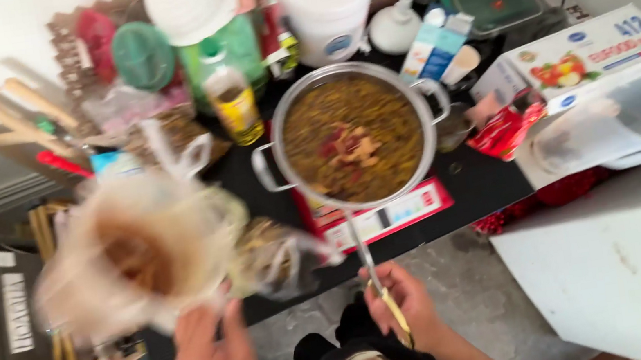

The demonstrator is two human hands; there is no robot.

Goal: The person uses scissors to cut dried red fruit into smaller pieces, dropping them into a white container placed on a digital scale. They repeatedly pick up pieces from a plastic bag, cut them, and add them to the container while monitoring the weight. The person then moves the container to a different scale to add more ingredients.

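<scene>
Head view: looks straight down on a crowded black table (478,184) and the person's two hands at its near edge.
Left hand (216,359): raised at the table's near edge, fingers pinched on the mouth of a clear bag (140,253); grasping it.
Bag: thin plastic, blurred, held open and upright left of the pot, something brown inside; what it is cannot be told.
Second bag (281,255): clear, also blurred, lying between the first bag and the pot with brownish stuff inside.
Right hand (407,305): closed around the yellowish grip of a ladle (368,260), below the pot.
Ladle: its metal shaft runs from the hand up over the near rim of the pot; the bowl end is hidden in the food.
Pot (266,175): round steel, two side handles, at the table's middle, full of a brown-green mash with red and pale bits at the centre.
Under the pot: a flat red box (407,214), sticking out on the near side.
Behind the pot: a white bucket (326,6), an oil bottle (235,105) and a green lid (143,55).
Right of the pot: a long white carton (601,52), and a clear jug (618,124) lying on its side just below it.
Floor (467,293): grey concrete, under the hands.
</scene>
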